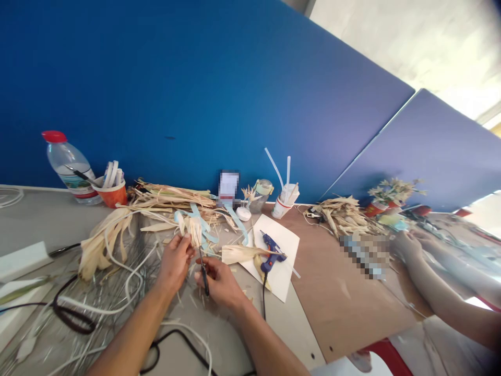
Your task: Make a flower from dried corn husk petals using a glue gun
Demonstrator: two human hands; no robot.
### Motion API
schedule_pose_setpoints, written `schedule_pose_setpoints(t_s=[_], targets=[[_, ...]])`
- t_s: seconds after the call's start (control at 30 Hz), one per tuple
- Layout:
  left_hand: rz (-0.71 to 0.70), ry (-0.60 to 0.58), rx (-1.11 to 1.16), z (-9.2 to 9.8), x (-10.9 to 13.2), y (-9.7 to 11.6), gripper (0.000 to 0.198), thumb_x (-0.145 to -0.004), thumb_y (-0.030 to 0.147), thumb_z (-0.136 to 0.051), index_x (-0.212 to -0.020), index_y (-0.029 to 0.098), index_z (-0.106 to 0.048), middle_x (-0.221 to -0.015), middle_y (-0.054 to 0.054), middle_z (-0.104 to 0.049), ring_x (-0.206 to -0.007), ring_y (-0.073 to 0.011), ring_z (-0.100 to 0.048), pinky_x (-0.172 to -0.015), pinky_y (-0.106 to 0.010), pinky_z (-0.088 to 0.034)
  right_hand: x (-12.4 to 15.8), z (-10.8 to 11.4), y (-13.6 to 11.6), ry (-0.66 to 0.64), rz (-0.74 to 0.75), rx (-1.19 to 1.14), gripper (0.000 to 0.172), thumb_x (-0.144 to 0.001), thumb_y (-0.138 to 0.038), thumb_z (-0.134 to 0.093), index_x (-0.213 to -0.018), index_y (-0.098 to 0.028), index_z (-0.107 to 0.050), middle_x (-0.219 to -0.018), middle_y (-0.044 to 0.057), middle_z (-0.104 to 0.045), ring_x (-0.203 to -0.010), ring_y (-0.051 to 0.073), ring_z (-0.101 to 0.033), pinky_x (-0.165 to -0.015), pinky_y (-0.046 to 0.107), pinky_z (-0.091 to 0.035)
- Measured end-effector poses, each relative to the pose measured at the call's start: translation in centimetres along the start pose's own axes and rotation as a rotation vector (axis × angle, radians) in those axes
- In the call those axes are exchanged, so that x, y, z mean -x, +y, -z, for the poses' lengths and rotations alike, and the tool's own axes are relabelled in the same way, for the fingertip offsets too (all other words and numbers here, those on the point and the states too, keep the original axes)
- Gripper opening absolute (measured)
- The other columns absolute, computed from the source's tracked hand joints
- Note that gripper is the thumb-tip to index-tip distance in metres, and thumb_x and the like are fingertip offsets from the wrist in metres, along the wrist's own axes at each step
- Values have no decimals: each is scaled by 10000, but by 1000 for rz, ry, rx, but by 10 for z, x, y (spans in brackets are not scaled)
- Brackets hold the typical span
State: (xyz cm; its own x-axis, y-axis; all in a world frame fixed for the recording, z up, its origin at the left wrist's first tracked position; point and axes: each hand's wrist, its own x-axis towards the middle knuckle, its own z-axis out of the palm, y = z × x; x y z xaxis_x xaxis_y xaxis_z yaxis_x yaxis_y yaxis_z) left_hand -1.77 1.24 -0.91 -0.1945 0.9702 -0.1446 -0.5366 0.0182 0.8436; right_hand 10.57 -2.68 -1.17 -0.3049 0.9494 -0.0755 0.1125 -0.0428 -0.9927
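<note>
My left hand (178,261) pinches a pale strip of corn husk (194,230) between thumb and fingers, above the middle of the table. Close on its right, my right hand (219,279) is closed round black-handled scissors (204,279). Their thin blades point up toward the husk strip; whether they touch it is hard to make out. A light blue ribbon (211,235) lies curled just behind my hands. To the right, a blue glue gun (272,253) rests on a white sheet (287,277), with a loose husk piece (242,254) beside it.
Dried husks (172,196) are heaped along the blue partition (195,94). A bottle (72,162), a red cup (113,194) and a white cup with glue sticks (282,206) stand there. White and black cables (127,282) cross the left side. Another person's hands (409,245) work at the right.
</note>
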Motion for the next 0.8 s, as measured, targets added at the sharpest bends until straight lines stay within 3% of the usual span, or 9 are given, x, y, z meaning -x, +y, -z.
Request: schedule_pose_setpoints(t_s=[0.3,0.8], targets=[[9,-24,13,-6,2,0,277,-649,339,-721,-661,176,-498,-484,94,-413,-399,-41,-360,-403,-170,-318,1,2,-4,-41,73,-73,340,-691,-336,-631,-981,-158,-626,-721,-14,-534,-607,102,-412,-561,218,-353],[-17,-17,-34,-7,3,-2,256,-660,360,-698,-676,180,-518,-491,83,-442,-410,-65,-389,-409,-192,-310,1,1,4,-69,134,-91,349,-728,-287,-593,-1061,-183,-614,-842,11,-593,-674,124,-477,-625,240,-400]])
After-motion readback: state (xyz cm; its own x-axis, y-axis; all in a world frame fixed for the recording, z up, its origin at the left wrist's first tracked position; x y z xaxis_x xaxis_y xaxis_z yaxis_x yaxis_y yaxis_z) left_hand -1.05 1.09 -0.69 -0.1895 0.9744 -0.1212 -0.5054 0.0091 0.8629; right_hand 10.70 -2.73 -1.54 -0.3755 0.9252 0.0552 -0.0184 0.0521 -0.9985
